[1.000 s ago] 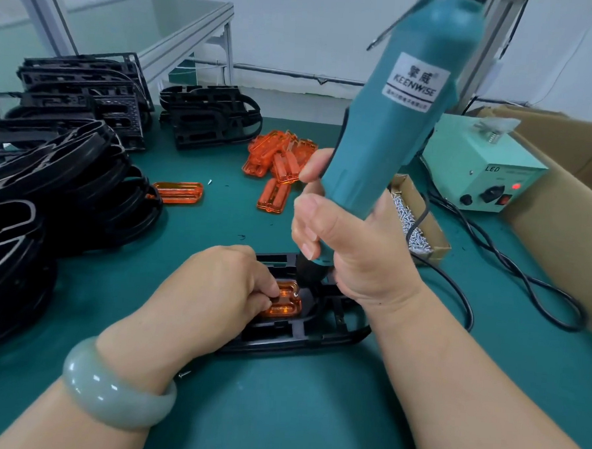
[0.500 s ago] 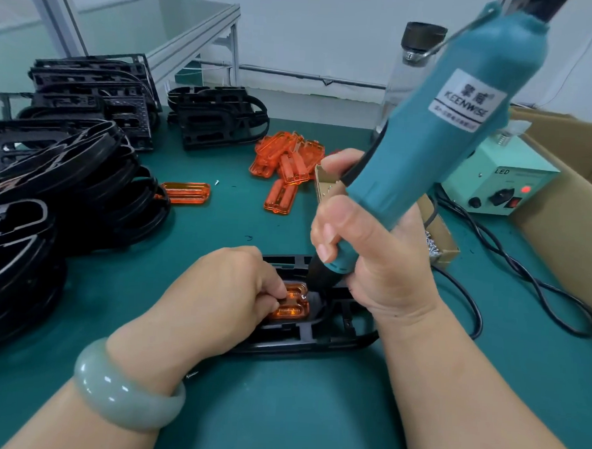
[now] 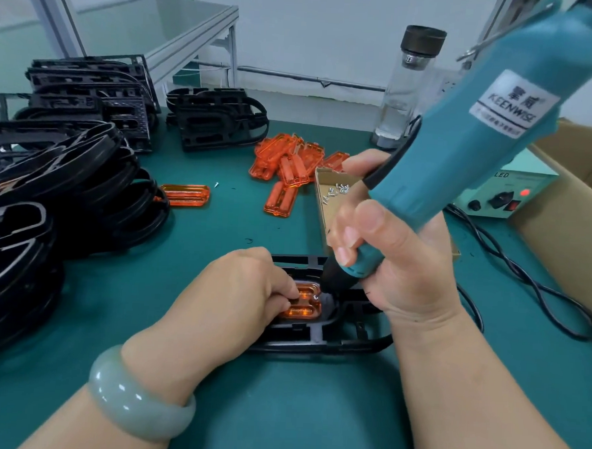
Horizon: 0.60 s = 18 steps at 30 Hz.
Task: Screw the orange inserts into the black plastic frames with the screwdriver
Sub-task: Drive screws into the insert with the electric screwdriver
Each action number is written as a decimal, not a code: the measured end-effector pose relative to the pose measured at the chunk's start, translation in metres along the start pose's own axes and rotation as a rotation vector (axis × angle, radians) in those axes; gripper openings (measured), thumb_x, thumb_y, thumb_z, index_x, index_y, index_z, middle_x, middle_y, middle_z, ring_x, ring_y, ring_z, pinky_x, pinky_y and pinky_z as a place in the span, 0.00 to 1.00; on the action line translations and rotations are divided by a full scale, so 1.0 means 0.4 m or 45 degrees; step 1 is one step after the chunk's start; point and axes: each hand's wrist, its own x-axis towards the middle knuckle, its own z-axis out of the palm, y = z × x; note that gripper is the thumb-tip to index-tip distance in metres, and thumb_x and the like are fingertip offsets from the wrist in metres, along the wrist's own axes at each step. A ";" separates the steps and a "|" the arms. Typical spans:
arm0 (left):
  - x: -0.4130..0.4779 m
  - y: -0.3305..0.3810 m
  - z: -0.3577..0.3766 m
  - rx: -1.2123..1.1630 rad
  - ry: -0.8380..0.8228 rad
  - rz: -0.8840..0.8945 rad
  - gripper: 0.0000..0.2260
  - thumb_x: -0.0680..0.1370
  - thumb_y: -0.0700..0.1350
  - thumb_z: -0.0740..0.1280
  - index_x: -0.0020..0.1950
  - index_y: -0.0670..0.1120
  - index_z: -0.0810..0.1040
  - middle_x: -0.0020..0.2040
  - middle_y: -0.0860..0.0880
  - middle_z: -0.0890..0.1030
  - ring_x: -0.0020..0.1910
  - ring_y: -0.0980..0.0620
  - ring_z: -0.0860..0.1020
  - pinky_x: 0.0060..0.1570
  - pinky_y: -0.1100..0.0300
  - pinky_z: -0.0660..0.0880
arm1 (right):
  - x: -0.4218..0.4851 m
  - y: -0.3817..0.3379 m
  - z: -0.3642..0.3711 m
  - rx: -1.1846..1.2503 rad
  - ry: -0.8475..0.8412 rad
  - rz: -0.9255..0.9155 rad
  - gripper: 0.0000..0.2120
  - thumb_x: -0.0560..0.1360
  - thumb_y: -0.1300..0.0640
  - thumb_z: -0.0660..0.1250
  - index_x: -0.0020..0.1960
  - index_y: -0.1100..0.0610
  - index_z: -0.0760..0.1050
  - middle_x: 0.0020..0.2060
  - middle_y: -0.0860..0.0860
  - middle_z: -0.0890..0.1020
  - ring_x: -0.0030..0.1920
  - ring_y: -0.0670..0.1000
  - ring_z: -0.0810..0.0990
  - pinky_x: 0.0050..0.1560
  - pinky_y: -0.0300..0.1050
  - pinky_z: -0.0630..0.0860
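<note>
A black plastic frame lies flat on the green mat near me. An orange insert sits in its opening. My left hand presses down on the insert's left part, fingers curled over it. My right hand grips a teal electric screwdriver, tilted up to the right. Its black tip meets a small screw at the insert's upper right corner.
Stacks of black frames fill the left side, more at the back. A pile of orange inserts and one single insert lie mid-table. A cardboard screw box, bottle, power unit and cable stand right.
The screwdriver has tilted further to the right and its tip has come down onto the insert's upper right corner. My left hand stays pressed on the insert.
</note>
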 end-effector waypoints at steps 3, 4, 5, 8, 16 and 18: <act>0.004 0.003 0.006 0.052 -0.024 -0.006 0.08 0.75 0.47 0.68 0.52 0.55 0.83 0.46 0.53 0.75 0.49 0.52 0.74 0.50 0.56 0.72 | 0.006 -0.005 -0.007 0.146 -0.012 -0.012 0.16 0.68 0.50 0.75 0.51 0.56 0.78 0.27 0.47 0.74 0.24 0.46 0.71 0.30 0.38 0.67; 0.004 0.003 0.007 0.058 -0.020 -0.012 0.08 0.76 0.47 0.68 0.53 0.55 0.83 0.46 0.53 0.75 0.49 0.52 0.74 0.50 0.57 0.72 | 0.009 -0.008 -0.010 0.157 0.007 -0.024 0.15 0.68 0.50 0.75 0.51 0.55 0.78 0.27 0.47 0.74 0.24 0.46 0.71 0.30 0.38 0.67; 0.004 0.004 0.008 0.058 -0.014 -0.017 0.08 0.76 0.47 0.68 0.53 0.55 0.83 0.46 0.53 0.75 0.49 0.52 0.74 0.50 0.57 0.72 | 0.011 -0.012 -0.014 0.150 0.039 -0.036 0.15 0.68 0.52 0.75 0.51 0.56 0.78 0.27 0.47 0.74 0.24 0.46 0.71 0.30 0.39 0.67; 0.002 0.001 0.007 0.044 0.012 0.016 0.07 0.76 0.47 0.68 0.52 0.54 0.84 0.46 0.54 0.76 0.48 0.53 0.74 0.51 0.57 0.72 | 0.011 -0.019 -0.032 0.080 0.203 -0.041 0.11 0.70 0.59 0.67 0.52 0.58 0.73 0.27 0.46 0.73 0.24 0.46 0.71 0.31 0.40 0.67; 0.022 0.004 -0.017 -0.012 0.090 0.093 0.07 0.77 0.50 0.65 0.47 0.54 0.83 0.43 0.54 0.79 0.45 0.56 0.77 0.49 0.57 0.73 | 0.017 -0.022 -0.086 0.044 0.509 -0.012 0.08 0.74 0.63 0.60 0.51 0.57 0.73 0.25 0.48 0.71 0.24 0.47 0.70 0.31 0.39 0.68; 0.057 0.027 -0.034 -0.034 0.193 0.124 0.08 0.76 0.50 0.64 0.46 0.52 0.84 0.42 0.55 0.82 0.42 0.58 0.77 0.46 0.61 0.73 | 0.017 -0.021 -0.089 0.046 0.517 -0.008 0.08 0.74 0.62 0.60 0.52 0.57 0.73 0.26 0.47 0.72 0.24 0.46 0.70 0.30 0.39 0.67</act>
